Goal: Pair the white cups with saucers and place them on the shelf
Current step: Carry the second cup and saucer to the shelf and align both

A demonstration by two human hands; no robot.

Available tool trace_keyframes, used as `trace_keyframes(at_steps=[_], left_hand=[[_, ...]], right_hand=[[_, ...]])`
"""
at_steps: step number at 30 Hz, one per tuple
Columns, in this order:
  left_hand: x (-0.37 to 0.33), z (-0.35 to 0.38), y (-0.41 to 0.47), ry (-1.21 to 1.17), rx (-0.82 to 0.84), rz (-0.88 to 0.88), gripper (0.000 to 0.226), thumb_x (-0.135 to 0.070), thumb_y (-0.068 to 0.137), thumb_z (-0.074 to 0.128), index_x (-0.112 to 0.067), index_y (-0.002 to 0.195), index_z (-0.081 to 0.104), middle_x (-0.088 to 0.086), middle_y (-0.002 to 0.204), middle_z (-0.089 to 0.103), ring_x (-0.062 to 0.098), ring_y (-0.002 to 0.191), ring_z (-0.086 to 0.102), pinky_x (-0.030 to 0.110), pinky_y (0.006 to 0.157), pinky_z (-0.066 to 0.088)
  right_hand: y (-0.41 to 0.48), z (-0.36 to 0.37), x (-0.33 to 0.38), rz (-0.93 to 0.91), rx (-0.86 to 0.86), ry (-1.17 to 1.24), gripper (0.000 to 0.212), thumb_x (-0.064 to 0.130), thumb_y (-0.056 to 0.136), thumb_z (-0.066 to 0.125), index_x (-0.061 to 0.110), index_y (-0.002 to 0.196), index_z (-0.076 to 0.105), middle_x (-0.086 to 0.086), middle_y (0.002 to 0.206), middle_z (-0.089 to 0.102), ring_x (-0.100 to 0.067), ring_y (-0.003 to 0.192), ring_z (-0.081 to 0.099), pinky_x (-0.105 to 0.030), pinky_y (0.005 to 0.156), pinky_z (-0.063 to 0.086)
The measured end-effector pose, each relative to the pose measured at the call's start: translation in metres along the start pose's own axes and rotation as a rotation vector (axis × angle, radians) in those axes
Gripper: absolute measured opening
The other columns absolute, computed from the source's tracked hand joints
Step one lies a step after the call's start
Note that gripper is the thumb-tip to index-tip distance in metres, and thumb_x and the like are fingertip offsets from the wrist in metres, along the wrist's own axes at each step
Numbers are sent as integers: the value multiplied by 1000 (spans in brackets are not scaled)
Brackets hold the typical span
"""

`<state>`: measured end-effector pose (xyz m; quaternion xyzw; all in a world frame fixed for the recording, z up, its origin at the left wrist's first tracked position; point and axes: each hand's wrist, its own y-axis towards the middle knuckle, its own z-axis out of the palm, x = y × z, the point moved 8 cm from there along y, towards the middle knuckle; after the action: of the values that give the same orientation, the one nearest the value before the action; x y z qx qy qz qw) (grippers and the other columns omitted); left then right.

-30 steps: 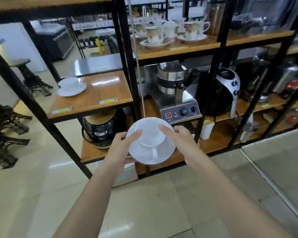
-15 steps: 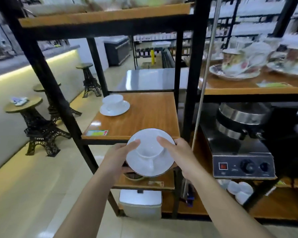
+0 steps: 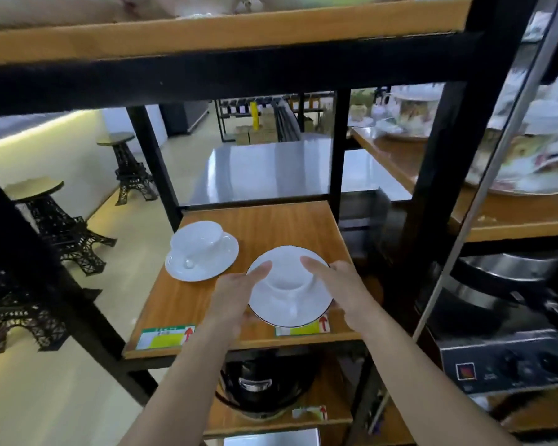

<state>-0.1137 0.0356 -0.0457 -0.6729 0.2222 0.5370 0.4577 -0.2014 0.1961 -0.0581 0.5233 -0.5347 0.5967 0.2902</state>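
Your left hand (image 3: 231,294) and right hand (image 3: 342,284) clasp a saucer (image 3: 290,309) by its opposite edges, thumbs hooked over the rim. One white cup (image 3: 287,280) sits in it, handle toward you, over the front of the wooden shelf (image 3: 277,226); you can't tell whether the saucer touches the board. Just beside it on the left, a second cup (image 3: 195,243) stands in a second saucer (image 3: 203,263) on the shelf. That makes two cups, two saucers. Two price labels (image 3: 166,336) line the shelf's front edge.
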Motion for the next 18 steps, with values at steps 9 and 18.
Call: trace_keyframes(at_steps=[9,18], left_hand=[[-23,12,83,62,77,-43,44,-44,79,71,-14,106,55,9,109,64,30,102,60,48,85,56],[-18,26,122,42,63,-133,56,-41,77,74,-10,118,50,5,113,56,27,102,54,42,79,56]], right_hand=[[60,3,15,48,-186,-43,66,56,80,61,16,131,49,-5,124,58,-25,114,53,-40,99,44],[99,1,16,63,-223,-9,66,51,79,64,12,131,51,-8,124,59,-26,112,53,-38,91,44]])
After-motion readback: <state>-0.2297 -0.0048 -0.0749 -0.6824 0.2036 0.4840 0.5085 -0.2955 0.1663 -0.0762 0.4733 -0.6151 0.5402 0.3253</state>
